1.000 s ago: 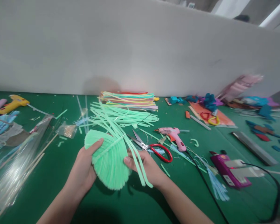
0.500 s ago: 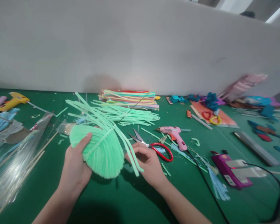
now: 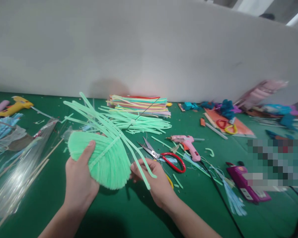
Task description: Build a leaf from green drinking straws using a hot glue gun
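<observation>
My left hand point(image 3: 79, 175) grips a mint-green leaf shape made of pipe cleaners point(image 3: 111, 165), thumb on its front face and the other fingers hidden behind it. A raised rib runs diagonally across the leaf, and long loose pipe-cleaner ends point(image 3: 94, 114) stick out beyond its top. Two or so of these ends hang down to the right, across my right hand point(image 3: 151, 178). The bent fingers of that hand are pinched at the leaf's right edge, partly covered by the strands. Red-handled scissors point(image 3: 161, 156) lie partly open on the green table just beyond my right hand.
Behind the leaf lie loose mint pipe cleaners point(image 3: 149, 124) and a multicoloured bundle point(image 3: 139, 105). A pink glue gun point(image 3: 186, 142) with a black cord rests to the right, near a purple power strip point(image 3: 245, 181). A yellow glue gun point(image 3: 17, 105) and clear plastic sleeves point(image 3: 20, 175) are at left.
The leaf and my left hand have shifted slightly left. My right hand's fingers have moved slightly left and closed in at the leaf's edge. A yellow handle now shows beside my right hand.
</observation>
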`<state>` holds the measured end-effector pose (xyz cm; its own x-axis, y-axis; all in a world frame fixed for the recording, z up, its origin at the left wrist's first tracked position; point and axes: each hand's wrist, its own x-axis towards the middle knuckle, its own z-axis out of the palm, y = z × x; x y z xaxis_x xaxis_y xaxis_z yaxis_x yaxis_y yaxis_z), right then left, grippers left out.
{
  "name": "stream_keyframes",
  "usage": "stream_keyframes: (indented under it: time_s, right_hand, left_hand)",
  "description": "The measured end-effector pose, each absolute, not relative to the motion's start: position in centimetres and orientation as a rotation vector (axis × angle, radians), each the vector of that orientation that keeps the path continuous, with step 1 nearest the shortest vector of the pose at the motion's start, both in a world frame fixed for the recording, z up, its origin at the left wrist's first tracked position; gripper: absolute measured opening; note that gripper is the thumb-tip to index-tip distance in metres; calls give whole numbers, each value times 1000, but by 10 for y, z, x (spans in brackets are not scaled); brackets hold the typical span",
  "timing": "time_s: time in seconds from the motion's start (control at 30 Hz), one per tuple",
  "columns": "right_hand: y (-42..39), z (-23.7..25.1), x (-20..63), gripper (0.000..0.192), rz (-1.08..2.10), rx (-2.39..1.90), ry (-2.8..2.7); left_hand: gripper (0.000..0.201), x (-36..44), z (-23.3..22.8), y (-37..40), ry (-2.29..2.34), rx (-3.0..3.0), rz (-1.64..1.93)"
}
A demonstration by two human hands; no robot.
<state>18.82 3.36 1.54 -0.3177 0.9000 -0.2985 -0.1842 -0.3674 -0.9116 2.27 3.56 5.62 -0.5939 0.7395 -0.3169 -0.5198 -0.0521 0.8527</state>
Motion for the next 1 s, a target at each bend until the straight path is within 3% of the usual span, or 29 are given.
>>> stream_keyframes:
  time_s: [0.3, 0.5, 1.0]
  right_hand:
    - [34, 21, 186, 45, 1932, -1167, -790]
    - [34, 14, 187, 43, 1994, -1127, -692]
    - [35, 7, 185, 41, 2089, -1132, -507]
  left_hand:
    - [25, 32, 60, 26, 1358, 381, 1837]
    - [34, 33, 59, 24, 1393, 378, 1835]
    - [34, 40, 54, 28, 1382, 365, 1984]
